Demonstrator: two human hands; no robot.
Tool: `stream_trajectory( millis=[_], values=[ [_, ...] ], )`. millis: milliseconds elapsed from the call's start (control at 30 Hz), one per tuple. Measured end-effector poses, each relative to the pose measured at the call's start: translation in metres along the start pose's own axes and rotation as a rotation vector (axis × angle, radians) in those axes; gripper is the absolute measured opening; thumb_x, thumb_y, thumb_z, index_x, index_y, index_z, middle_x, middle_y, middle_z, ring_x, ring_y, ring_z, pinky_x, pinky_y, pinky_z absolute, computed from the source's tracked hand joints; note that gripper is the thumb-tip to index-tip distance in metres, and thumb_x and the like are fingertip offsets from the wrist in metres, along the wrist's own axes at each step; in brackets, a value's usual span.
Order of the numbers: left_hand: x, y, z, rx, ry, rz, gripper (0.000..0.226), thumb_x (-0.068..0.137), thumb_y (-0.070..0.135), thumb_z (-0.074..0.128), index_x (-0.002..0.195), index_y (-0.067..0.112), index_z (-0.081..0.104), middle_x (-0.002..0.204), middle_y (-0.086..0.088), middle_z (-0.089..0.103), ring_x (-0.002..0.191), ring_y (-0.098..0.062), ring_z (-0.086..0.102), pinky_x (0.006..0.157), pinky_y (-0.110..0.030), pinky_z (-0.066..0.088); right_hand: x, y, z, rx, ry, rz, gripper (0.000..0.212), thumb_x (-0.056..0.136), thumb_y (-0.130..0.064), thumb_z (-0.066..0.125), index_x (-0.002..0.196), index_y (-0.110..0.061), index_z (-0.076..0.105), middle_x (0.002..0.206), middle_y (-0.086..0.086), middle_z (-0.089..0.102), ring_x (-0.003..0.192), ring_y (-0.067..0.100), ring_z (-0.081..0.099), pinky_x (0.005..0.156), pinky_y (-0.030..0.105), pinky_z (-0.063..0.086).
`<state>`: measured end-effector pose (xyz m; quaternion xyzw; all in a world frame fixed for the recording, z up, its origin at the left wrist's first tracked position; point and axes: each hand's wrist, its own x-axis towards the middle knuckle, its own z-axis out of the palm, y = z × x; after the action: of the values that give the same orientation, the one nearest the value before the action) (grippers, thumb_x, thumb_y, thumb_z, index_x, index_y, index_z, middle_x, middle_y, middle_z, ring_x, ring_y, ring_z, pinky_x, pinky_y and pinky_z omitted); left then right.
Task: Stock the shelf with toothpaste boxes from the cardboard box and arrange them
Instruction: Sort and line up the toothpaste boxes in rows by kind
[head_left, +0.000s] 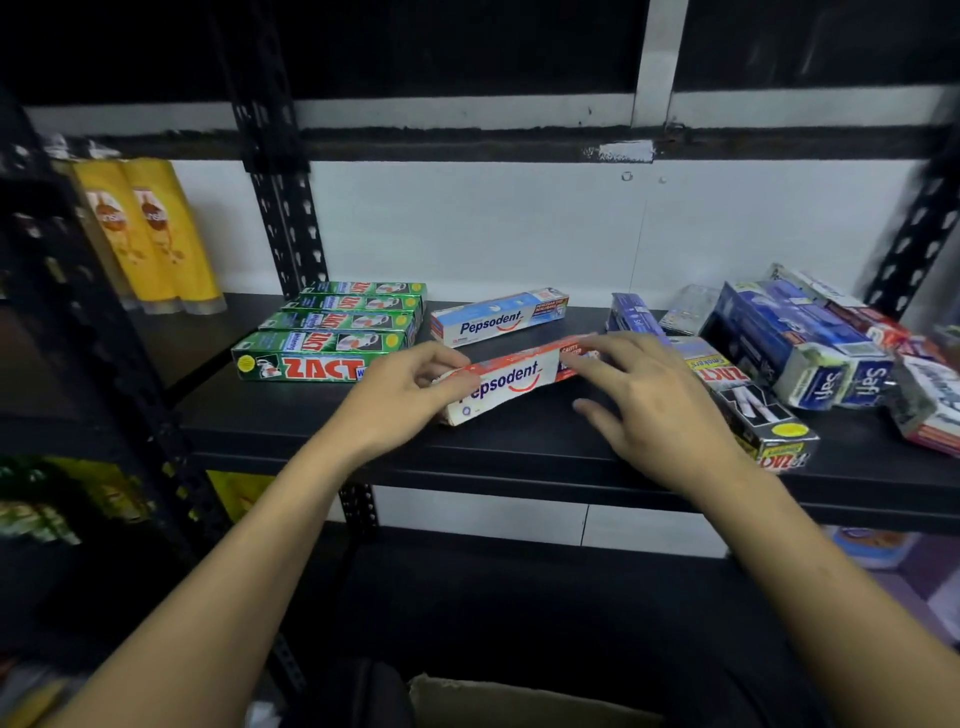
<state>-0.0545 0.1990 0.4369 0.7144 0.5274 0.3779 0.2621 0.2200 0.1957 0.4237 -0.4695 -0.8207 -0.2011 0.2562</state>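
A red and white Pepsodent box (511, 379) lies slanted on the black shelf (519, 441). My left hand (400, 395) pinches its near left end. My right hand (644, 395) rests spread fingers on its far right end. Behind it lies a blue and white Pepsodent box (498, 318). Several green Zact boxes (332, 332) lie in a neat row on the left. A corner of the cardboard box (519, 701) shows at the bottom edge.
A loose heap of blue Safi boxes (800, 343), a black Zact box (753, 410) and other cartons fills the shelf's right side. Yellow shampoo bottles (150, 234) stand in the left bay. Black perforated uprights (285, 208) frame the bay.
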Motion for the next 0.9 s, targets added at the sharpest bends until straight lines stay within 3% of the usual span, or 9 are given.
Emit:
stream_trajectory(
  millis=[100,200,267,367,467,567,733,900],
  values=[
    [0.004,-0.003,-0.004,-0.003,-0.003,-0.058,0.019,0.092,0.045,0.060,0.100,0.032,0.071,0.099,0.017,0.071,0.096,0.000,0.062,0.083,-0.024,0.046,0.012,-0.002,0.003,0.064,-0.091,-0.040,0.057,0.086,-0.038,0.069,0.138,-0.023,0.054,0.141,0.002,0.052,0.130,0.027,0.045,0.104,0.047,0.041],
    [0.004,-0.006,0.001,0.137,0.170,0.007,0.022,0.097,0.044,0.054,0.105,0.029,0.068,0.100,0.017,0.069,0.092,0.000,0.061,0.072,-0.017,0.044,0.028,0.000,0.005,0.090,-0.194,-0.027,0.062,0.088,-0.041,0.067,0.145,-0.026,0.046,0.149,0.003,0.044,0.137,0.027,0.039,0.111,0.046,0.035],
    [0.002,-0.004,0.003,0.081,0.243,0.053,0.024,0.093,0.048,0.058,0.105,0.030,0.068,0.101,0.019,0.067,0.091,0.001,0.060,0.070,-0.013,0.044,0.039,0.002,0.007,0.095,-0.265,0.016,0.063,0.092,-0.044,0.061,0.149,-0.029,0.040,0.154,-0.002,0.037,0.141,0.023,0.032,0.115,0.043,0.030],
    [0.000,-0.006,0.002,0.118,0.190,0.093,0.032,0.083,0.051,0.071,0.108,0.031,0.068,0.105,0.021,0.067,0.090,0.008,0.058,0.064,-0.006,0.040,0.049,0.004,0.013,0.115,-0.291,0.041,0.062,0.093,-0.044,0.060,0.149,-0.031,0.038,0.154,-0.004,0.037,0.141,0.021,0.031,0.116,0.042,0.029],
    [0.003,-0.010,0.000,0.092,0.157,0.079,0.023,0.083,0.042,0.075,0.103,0.031,0.071,0.107,0.015,0.070,0.092,0.007,0.060,0.061,-0.006,0.041,0.050,0.006,0.016,0.125,-0.264,0.019,0.064,0.090,-0.044,0.064,0.148,-0.033,0.040,0.151,-0.004,0.040,0.140,0.020,0.032,0.114,0.042,0.031],
    [0.008,-0.009,-0.004,0.037,0.101,0.041,0.014,0.086,0.040,0.072,0.098,0.033,0.073,0.101,0.015,0.072,0.094,-0.003,0.065,0.071,-0.018,0.047,0.050,0.009,0.017,0.184,-0.273,0.014,0.068,0.086,-0.047,0.068,0.147,-0.037,0.041,0.152,-0.008,0.039,0.141,0.016,0.030,0.116,0.043,0.030],
    [0.004,-0.005,-0.009,-0.042,-0.059,-0.036,0.017,0.093,0.039,0.062,0.103,0.033,0.074,0.100,0.022,0.072,0.096,0.007,0.063,0.079,-0.017,0.046,0.053,0.017,0.014,0.258,-0.297,-0.004,0.063,0.082,-0.047,0.072,0.140,-0.040,0.049,0.142,-0.010,0.049,0.134,0.015,0.038,0.112,0.043,0.032],
    [0.002,-0.001,-0.005,0.269,0.256,0.235,0.026,0.093,0.047,0.059,0.106,0.030,0.074,0.100,0.022,0.070,0.094,0.006,0.061,0.079,-0.014,0.045,0.065,0.015,0.014,0.137,-0.356,-0.003,0.055,0.086,-0.055,0.064,0.137,-0.042,0.051,0.129,-0.007,0.055,0.122,0.019,0.044,0.103,0.045,0.038]
  ],
)
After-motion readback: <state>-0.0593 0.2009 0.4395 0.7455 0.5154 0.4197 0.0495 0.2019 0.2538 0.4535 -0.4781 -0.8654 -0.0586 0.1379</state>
